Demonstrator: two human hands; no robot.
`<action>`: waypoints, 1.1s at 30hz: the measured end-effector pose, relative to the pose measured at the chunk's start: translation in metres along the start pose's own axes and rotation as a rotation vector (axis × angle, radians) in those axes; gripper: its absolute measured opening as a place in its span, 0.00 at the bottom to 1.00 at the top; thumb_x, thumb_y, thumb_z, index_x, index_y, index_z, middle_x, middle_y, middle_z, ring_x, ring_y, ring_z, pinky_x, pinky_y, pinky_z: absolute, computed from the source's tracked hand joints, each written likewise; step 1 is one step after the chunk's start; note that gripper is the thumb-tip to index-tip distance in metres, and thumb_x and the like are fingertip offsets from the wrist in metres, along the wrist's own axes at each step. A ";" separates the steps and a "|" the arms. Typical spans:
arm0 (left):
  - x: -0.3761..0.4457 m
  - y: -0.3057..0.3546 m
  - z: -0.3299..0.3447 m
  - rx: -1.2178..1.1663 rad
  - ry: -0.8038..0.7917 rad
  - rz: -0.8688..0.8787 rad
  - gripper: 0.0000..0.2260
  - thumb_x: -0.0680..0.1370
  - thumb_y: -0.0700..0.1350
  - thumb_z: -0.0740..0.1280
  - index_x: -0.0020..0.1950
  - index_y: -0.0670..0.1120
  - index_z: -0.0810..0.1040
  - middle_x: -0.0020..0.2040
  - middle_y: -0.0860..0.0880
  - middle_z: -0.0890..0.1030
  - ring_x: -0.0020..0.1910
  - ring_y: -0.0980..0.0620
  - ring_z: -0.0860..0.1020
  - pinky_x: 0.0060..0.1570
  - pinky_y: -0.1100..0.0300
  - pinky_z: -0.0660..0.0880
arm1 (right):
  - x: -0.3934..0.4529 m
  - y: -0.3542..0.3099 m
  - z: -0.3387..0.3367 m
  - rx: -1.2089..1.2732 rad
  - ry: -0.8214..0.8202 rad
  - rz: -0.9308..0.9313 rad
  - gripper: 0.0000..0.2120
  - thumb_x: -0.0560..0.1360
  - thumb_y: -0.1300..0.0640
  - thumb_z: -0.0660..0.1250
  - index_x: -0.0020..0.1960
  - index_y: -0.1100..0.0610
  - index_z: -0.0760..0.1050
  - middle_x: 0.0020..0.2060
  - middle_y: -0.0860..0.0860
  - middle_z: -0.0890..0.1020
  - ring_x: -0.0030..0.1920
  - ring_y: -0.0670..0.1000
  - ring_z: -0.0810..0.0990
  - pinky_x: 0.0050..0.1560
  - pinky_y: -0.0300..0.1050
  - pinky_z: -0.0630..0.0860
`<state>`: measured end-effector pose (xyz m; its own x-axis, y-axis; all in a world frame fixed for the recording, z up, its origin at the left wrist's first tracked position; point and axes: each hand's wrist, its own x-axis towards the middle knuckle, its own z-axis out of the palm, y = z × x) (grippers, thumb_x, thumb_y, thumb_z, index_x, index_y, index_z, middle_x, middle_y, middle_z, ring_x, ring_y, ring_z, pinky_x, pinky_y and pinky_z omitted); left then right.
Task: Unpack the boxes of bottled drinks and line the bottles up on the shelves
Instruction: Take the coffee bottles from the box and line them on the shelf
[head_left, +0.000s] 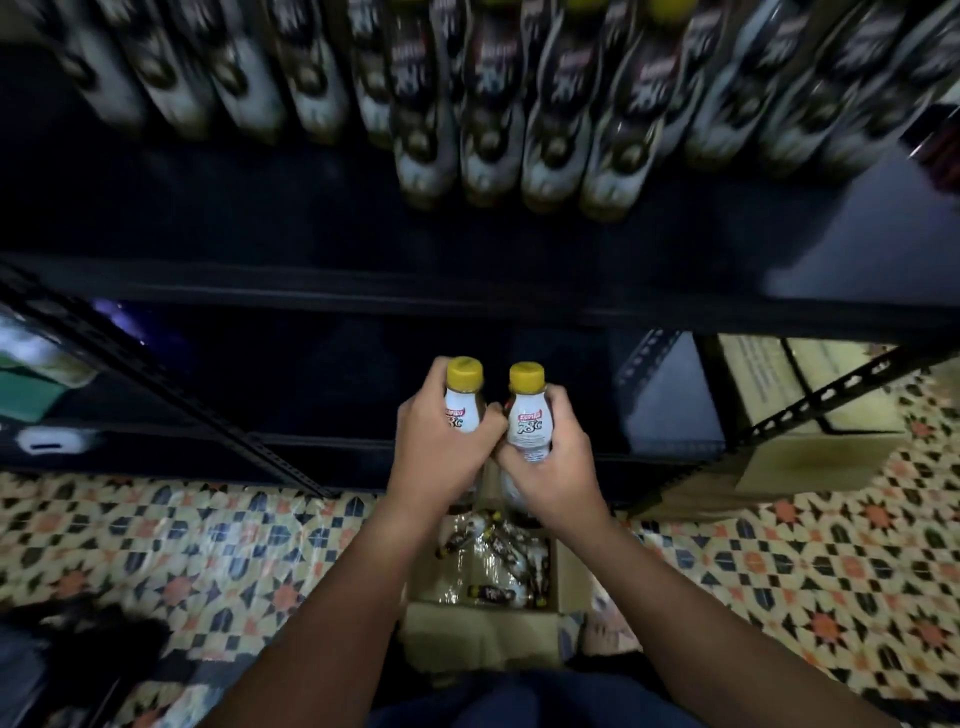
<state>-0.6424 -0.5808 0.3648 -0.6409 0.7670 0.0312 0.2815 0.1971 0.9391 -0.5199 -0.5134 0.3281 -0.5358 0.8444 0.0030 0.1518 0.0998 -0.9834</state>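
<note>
I see two bare hands raised side by side above an open cardboard box (483, 631) on the patterned floor (156, 545), in front of a dark metal shelf unit. On the left, my left hand (441, 447) wraps its fingers round a yellow-capped bottle (464, 400), held upright with the cap pointing up. Just beside it, touching knuckles, my right hand (553, 467) grips a second bottle (527, 415), also upright.

Above and beyond the hands runs the front edge of a shelf (467, 304), with rows of matching bottles (509, 150) standing toward its back and right. The bare shelf space lies to the left of those rows, so I judge the left hand nearer it. Both bottles must travel up and forward, long axis kept vertical.
</note>
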 end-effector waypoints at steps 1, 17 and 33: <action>0.002 0.018 -0.006 -0.014 0.023 0.035 0.11 0.72 0.40 0.74 0.48 0.49 0.74 0.36 0.48 0.81 0.34 0.50 0.80 0.35 0.53 0.77 | 0.003 -0.018 -0.002 0.018 0.014 -0.039 0.21 0.70 0.64 0.74 0.58 0.51 0.71 0.42 0.46 0.82 0.41 0.48 0.82 0.42 0.51 0.80; 0.097 0.155 -0.036 -0.118 0.269 0.417 0.11 0.73 0.39 0.75 0.52 0.47 0.78 0.39 0.55 0.83 0.40 0.62 0.82 0.41 0.70 0.73 | 0.098 -0.161 -0.035 0.050 0.309 -0.458 0.23 0.69 0.68 0.76 0.59 0.59 0.71 0.39 0.42 0.79 0.39 0.35 0.79 0.43 0.29 0.73; 0.109 0.125 -0.050 -0.222 -0.002 0.380 0.28 0.76 0.44 0.75 0.73 0.49 0.69 0.62 0.56 0.81 0.62 0.56 0.80 0.62 0.59 0.77 | 0.108 -0.140 -0.056 -0.054 0.119 -0.441 0.39 0.72 0.62 0.73 0.73 0.41 0.57 0.63 0.39 0.75 0.63 0.36 0.75 0.61 0.29 0.70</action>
<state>-0.7125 -0.5030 0.5022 -0.5201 0.7606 0.3887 0.3367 -0.2356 0.9117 -0.5528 -0.4066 0.4760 -0.4600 0.7696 0.4430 -0.0240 0.4879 -0.8726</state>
